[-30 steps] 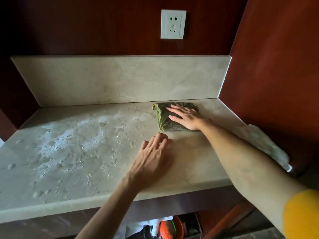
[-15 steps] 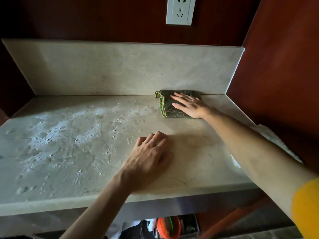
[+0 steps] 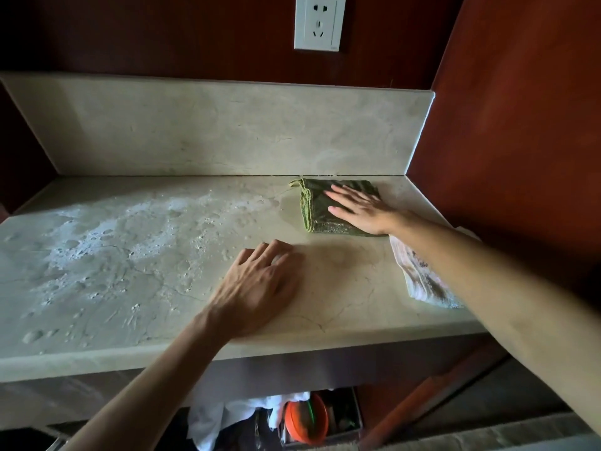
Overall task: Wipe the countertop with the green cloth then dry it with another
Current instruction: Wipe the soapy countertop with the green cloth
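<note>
A folded green cloth (image 3: 313, 209) lies at the back right of the beige stone countertop (image 3: 341, 288), close to the backsplash. My right hand (image 3: 364, 211) presses flat on the cloth with fingers spread. My left hand (image 3: 260, 284) rests palm down on the bare counter in front, holding nothing. White foamy residue (image 3: 107, 242) covers the left and middle of the counter. A pale, whitish-pink cloth (image 3: 419, 278) lies crumpled at the right edge, partly hidden under my right forearm.
A stone backsplash (image 3: 227, 131) runs along the back, and a red-brown wall (image 3: 514, 125) closes the right side. A white wall socket (image 3: 318, 22) sits above. Below the counter's front edge an open space holds an orange object (image 3: 305, 418) and white fabric.
My right hand has pushed the green cloth away from me, up to the backsplash. The left hand stays planted in place. The view has shifted, showing more of the pale cloth.
</note>
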